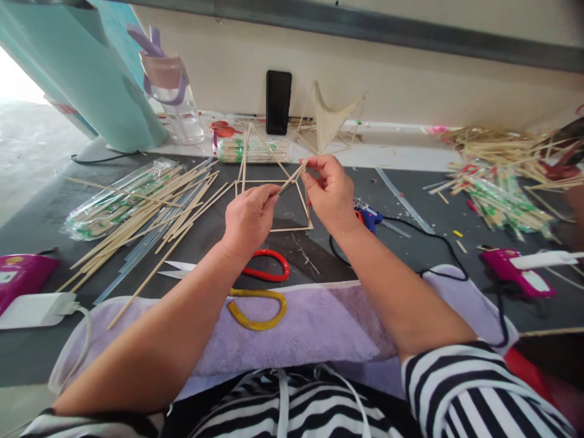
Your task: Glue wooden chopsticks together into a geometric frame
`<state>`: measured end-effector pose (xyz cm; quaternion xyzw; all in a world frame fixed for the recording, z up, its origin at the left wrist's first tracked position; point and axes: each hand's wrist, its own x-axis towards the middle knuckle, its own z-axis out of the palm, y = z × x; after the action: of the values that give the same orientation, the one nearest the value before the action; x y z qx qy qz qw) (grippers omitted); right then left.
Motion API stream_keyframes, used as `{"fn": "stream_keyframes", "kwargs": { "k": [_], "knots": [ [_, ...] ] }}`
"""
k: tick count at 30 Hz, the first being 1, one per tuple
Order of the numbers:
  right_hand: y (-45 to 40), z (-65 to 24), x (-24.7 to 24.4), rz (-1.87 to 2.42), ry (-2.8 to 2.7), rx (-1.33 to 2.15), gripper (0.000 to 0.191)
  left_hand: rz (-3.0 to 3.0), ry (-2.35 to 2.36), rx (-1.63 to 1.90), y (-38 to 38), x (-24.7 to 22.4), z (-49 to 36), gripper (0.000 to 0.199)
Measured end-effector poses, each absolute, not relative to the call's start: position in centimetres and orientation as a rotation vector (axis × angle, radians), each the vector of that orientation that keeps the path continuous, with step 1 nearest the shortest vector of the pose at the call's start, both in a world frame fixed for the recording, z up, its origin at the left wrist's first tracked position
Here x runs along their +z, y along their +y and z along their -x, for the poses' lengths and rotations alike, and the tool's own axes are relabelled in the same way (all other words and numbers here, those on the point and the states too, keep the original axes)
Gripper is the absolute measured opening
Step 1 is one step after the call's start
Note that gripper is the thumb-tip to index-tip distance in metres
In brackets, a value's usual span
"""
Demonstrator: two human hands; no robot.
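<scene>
Both hands meet over a frame of thin wooden sticks (287, 230) standing on the dark table. My left hand (250, 219) is closed in a pinch on the lower end of a thin stick (288, 182) that slants up to the right. My right hand (331, 191) pinches the tip where this stick meets other sticks, at the frame's upper right. Further left, several sticks rise to a peak (249, 126). Below my hands lie scissors (258, 326) with one red and one yellow handle, partly hidden by my left forearm. A blue glue gun (368, 214) rests beside my right wrist.
Loose sticks (137, 234), clear glue sticks (132, 267) and a packet (114, 207) lie left. Behind are a bottle (176, 103), a phone (278, 102) and a stick model (331, 121). A purple towel (310, 328) covers the front edge; a black cable (438, 237) crosses right.
</scene>
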<state>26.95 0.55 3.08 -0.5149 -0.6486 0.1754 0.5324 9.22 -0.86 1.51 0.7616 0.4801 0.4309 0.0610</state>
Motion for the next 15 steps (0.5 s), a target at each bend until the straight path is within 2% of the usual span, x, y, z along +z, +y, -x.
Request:
{"fn": "stream_keyframes", "kwargs": {
  "k": [15],
  "knots": [
    [1.2,-27.5,1.9,1.116,-1.552,0.455,0.028,-2.294,1.462,1.278,-0.7,1.5,-9.2,0.022]
  ]
}}
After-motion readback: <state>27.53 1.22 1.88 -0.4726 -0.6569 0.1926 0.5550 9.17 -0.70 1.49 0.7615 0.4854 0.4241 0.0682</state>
